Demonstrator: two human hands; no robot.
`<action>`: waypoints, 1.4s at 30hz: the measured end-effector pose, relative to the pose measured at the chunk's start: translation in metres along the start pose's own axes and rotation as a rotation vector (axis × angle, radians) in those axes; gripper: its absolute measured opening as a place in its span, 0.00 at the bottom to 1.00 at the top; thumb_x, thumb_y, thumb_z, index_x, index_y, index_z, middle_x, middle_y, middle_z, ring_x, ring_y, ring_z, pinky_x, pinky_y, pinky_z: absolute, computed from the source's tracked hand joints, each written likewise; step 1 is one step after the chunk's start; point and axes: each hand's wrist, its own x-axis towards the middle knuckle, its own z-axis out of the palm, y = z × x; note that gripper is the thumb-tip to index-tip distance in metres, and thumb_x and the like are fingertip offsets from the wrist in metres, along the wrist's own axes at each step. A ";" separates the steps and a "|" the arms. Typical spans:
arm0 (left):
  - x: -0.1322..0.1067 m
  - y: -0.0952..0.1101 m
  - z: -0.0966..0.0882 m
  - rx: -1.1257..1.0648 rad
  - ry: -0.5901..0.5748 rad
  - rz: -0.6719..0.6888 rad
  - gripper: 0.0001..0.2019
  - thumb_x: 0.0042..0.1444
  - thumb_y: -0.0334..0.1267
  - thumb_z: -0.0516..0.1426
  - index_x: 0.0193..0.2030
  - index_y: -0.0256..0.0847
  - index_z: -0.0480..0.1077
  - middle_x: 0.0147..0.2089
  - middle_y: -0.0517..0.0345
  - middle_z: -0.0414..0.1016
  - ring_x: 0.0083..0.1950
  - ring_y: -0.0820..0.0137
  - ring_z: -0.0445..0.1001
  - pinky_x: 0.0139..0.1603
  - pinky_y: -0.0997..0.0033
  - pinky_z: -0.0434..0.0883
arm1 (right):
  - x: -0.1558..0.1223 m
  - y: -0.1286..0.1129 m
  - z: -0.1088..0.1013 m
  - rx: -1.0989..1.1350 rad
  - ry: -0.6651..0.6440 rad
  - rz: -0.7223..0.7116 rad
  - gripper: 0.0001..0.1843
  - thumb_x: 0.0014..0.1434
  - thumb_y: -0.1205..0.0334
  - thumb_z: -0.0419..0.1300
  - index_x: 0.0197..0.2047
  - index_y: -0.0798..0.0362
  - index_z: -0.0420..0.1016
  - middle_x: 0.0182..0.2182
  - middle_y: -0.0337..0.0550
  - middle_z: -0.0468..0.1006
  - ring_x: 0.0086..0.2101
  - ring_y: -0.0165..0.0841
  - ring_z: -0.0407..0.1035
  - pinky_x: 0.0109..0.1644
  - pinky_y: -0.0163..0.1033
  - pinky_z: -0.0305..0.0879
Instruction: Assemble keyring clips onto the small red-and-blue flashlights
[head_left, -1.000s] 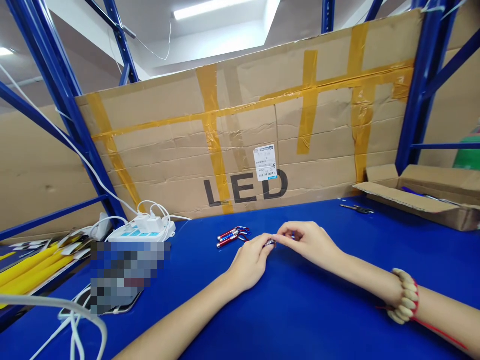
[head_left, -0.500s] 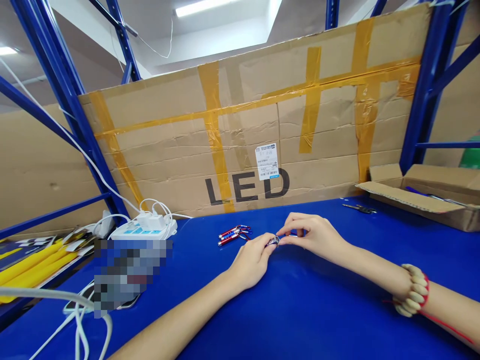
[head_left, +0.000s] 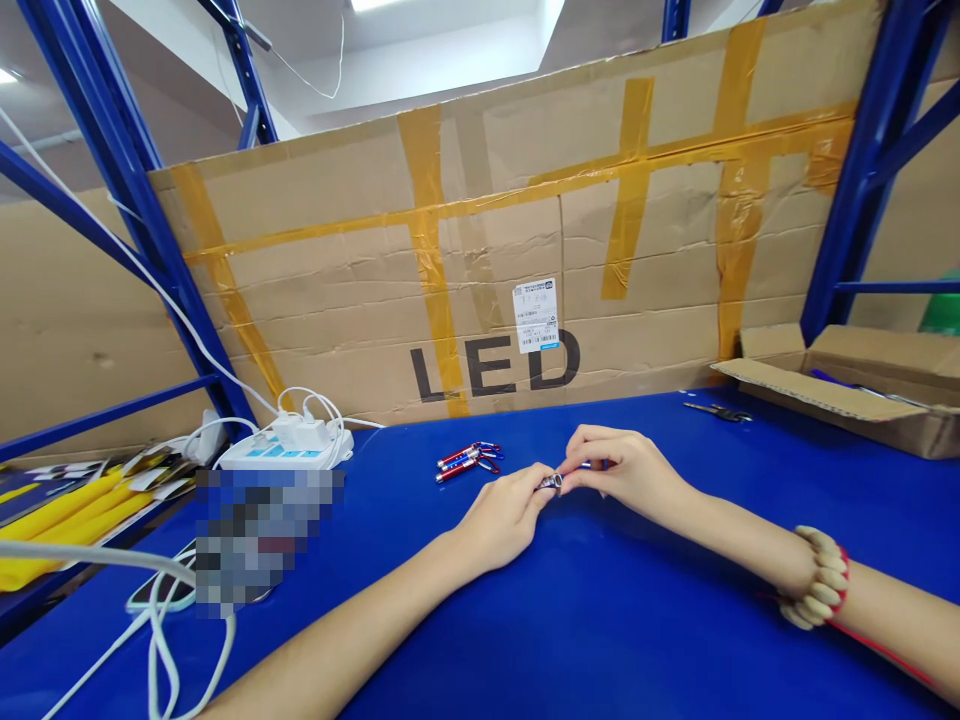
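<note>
Over the blue tabletop, my left hand (head_left: 504,515) is closed, thumb and forefinger gripping a small silver metal piece (head_left: 551,481) that looks like the end of a mini flashlight. My right hand (head_left: 626,470) meets it there in a pinch, fingertips at the piece's right end. A bit of something blue and silver (head_left: 596,465) shows between the right fingers; its kind is hidden. Left of my hands lie several mini flashlights (head_left: 459,463), red and blue, with carabiner clips.
A white power strip (head_left: 289,445) with plugs and cables sits at the back left, near a phone (head_left: 161,592) and a blurred-out patch. Keys (head_left: 718,411) lie at the back right, beside an open cardboard box (head_left: 847,400). A large cardboard sheet (head_left: 337,320) stands along the back.
The view has tilted slightly. Both hands stay joined at the silver piece, with only a slight shift of the fingers.
</note>
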 end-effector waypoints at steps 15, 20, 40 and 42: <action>-0.002 0.005 -0.001 0.021 -0.060 -0.080 0.07 0.64 0.36 0.42 0.42 0.42 0.58 0.34 0.60 0.69 0.34 0.68 0.70 0.32 0.73 0.60 | 0.001 -0.006 -0.006 0.032 -0.081 0.104 0.09 0.50 0.53 0.62 0.27 0.50 0.76 0.29 0.36 0.74 0.22 0.24 0.61 0.28 0.32 0.55; -0.003 0.005 -0.002 0.008 -0.051 -0.060 0.05 0.63 0.35 0.43 0.41 0.42 0.58 0.35 0.60 0.69 0.34 0.69 0.69 0.32 0.74 0.60 | 0.000 -0.003 -0.002 0.126 -0.073 0.103 0.12 0.48 0.51 0.63 0.26 0.51 0.76 0.30 0.38 0.74 0.21 0.24 0.60 0.26 0.33 0.56; -0.004 0.004 0.001 0.010 0.074 0.024 0.06 0.63 0.33 0.45 0.39 0.41 0.61 0.39 0.58 0.72 0.39 0.68 0.72 0.38 0.73 0.64 | 0.000 -0.029 0.000 0.564 -0.173 0.624 0.21 0.40 0.44 0.66 0.24 0.56 0.71 0.12 0.34 0.64 0.16 0.23 0.55 0.20 0.31 0.48; -0.004 0.004 0.002 -0.018 0.090 0.013 0.05 0.62 0.33 0.46 0.42 0.42 0.60 0.40 0.57 0.72 0.40 0.67 0.72 0.39 0.72 0.64 | 0.000 -0.028 0.000 0.653 -0.207 0.677 0.22 0.40 0.44 0.66 0.24 0.56 0.69 0.13 0.33 0.64 0.16 0.22 0.55 0.20 0.30 0.47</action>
